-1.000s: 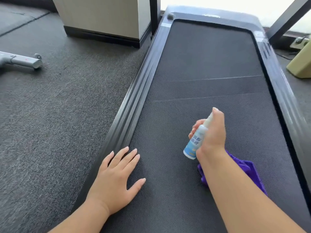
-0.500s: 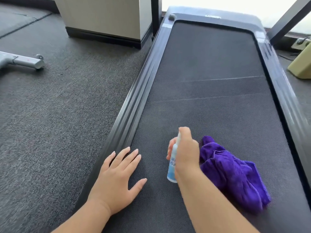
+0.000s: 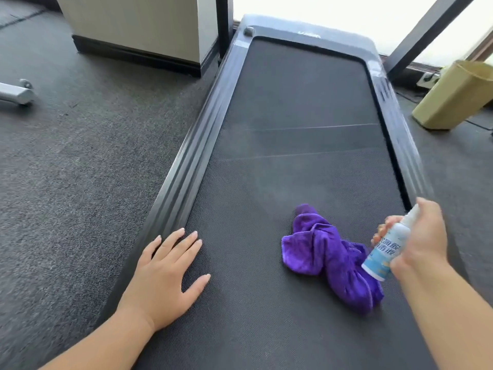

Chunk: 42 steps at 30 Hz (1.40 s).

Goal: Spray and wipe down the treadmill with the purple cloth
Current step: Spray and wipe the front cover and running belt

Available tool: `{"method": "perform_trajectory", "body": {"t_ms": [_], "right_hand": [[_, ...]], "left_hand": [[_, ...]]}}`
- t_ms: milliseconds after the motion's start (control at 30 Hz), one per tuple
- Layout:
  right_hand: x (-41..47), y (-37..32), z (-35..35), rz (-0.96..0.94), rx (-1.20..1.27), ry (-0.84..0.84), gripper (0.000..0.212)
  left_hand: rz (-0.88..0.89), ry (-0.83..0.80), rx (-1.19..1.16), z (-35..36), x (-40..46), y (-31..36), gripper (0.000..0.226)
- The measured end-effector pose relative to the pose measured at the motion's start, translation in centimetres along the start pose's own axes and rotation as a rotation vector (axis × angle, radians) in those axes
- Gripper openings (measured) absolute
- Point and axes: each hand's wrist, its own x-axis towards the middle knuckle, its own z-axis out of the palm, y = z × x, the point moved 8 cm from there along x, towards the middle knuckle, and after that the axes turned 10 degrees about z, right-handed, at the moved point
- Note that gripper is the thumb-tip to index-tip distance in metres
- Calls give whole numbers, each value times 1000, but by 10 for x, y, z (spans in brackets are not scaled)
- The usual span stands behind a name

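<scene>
The flat treadmill (image 3: pixel 293 108) stretches away from me, its dark belt edged by black side rails. A crumpled purple cloth (image 3: pixel 328 255) lies on the belt toward the near right. My right hand (image 3: pixel 424 236) grips a small white and blue spray bottle (image 3: pixel 386 249) just right of the cloth, above the belt's right side, index finger on the nozzle. My left hand (image 3: pixel 165 271) rests flat with fingers spread on the belt's near left edge, beside the left rail.
Grey carpet (image 3: pixel 80 169) surrounds the treadmill. A beige cabinet (image 3: pixel 138 25) stands at the back left, a tan bin (image 3: pixel 453 94) at the right, and a grey metal leg with a wheel (image 3: pixel 16 93) at the far left. A dark diagonal bar (image 3: pixel 426 33) crosses the upper right.
My right hand has swung with the spray bottle from left of the cloth to its right side, leaving the cloth in full view. My left hand stays put on the belt.
</scene>
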Motion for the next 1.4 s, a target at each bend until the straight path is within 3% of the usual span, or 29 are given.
{"method": "perform_trajectory", "body": {"t_ms": [133,267,333,433,567,733,867,1067,1167,1200,1267,1333,1400], "right_hand": [[-14,20,-2,12,-42,43,43],[-81,90,81,116,-90,-273,70],[-122,128,119,146,-211,-384,69],[-159,165,140,100,-292,-437,50],[-160,170,136,92,-228,-396,62],[-162,164,151,-81,-347,-507,27],[-190,183,178,-346,-603,-587,30],[-207,207,185,-456,-822,-754,49],[-207,197,175,-458,-847,-894,91],[-199,188,167,-459,-831,-892,96],[-165,152,142,-646,-804,-644,90],[-123,115,107,-864,-901,-167,82],[-75,104,76,-724,-1149,131,84]], "left_hand": [[-9,-2,-1,0,0,0,71],[-4,-14,-8,-1,-1,-1,74],[-15,-21,-14,-1,-1,-2,75],[-18,-27,-24,1,-2,-3,77],[16,43,-98,-3,-4,-1,75],[126,130,-149,-12,-6,9,70],[161,199,-244,-20,-5,14,50],[174,140,-130,-37,4,33,19],[68,92,-238,-21,2,11,28],[36,110,-266,-18,-1,5,38],[26,165,-272,-16,-6,1,61],[20,158,-228,-14,-6,2,72],[-10,131,-204,-11,-4,0,78]]}}
